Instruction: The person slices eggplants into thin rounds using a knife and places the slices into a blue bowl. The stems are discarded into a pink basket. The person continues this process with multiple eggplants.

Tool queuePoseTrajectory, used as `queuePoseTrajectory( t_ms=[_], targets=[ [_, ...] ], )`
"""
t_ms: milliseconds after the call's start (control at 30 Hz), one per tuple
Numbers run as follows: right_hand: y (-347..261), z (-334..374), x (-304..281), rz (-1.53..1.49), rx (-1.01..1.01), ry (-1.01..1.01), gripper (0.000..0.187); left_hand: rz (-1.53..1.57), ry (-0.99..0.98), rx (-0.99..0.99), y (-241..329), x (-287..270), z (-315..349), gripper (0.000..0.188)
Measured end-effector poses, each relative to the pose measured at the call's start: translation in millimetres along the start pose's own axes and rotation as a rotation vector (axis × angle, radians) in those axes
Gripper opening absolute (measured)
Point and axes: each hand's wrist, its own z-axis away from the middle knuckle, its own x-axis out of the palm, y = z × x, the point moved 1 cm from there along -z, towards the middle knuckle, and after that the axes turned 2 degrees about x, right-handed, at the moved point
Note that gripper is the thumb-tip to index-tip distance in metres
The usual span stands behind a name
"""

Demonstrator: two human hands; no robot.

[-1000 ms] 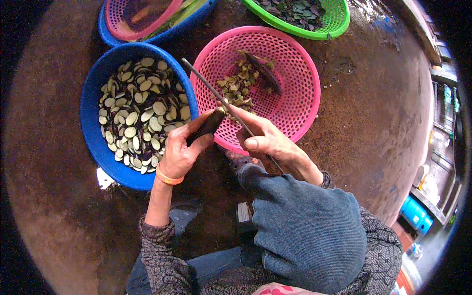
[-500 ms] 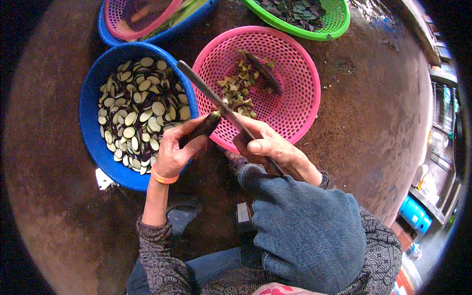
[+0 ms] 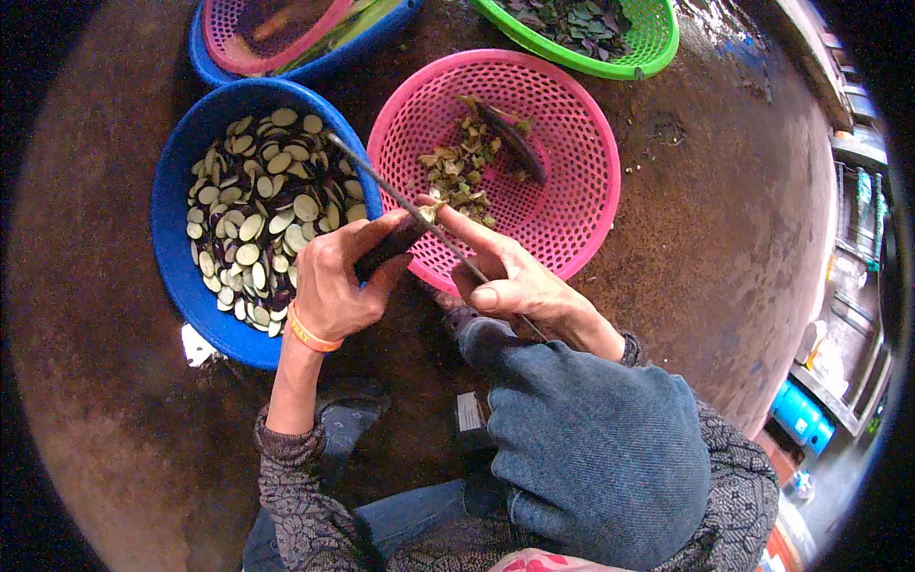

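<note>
A dark purple eggplant is gripped in my left hand, its pale stem end pointing up and right. My right hand is closed on a long knife, whose blade slants across the eggplant's stem end with its tip over the blue basin. Many pale, dark-skinned eggplant slices fill that basin at left. Just beyond my hands stands a pink perforated basket, holding leafy trimmings and a whole eggplant.
A green basket of dark leaves stands at the far side. At far left, another blue basin holds a pink basket and long green stalks. A blue cylinder and racks are at right. My knee rises close below my right hand.
The knife's blade has turned more edge-on, and its tip has dropped left and down. My left hand has rolled slightly, bringing the eggplant's pale stem end up against the blade.
</note>
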Motion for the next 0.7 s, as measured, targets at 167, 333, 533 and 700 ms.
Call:
queuePoseTrajectory(
  t_ms=[167,333,533,700],
  targets=[
    [-2,-1,0,-0.021,0.023,0.014,0.117,-0.052,0.021,0.072,4,-1,-2,0.035],
    [-1,-1,0,0.02,-0.013,0.003,0.101,-0.199,-0.001,0.131,13,-6,-4,0.035],
    [3,-3,-10,-0.174,0.063,0.067,0.071,-0.027,0.038,0.273,30,5,5,0.043],
    [1,0,-20,-0.268,0.08,-0.017,0.102,1.145,0.109,-0.351,13,25,20,0.037]
  ],
)
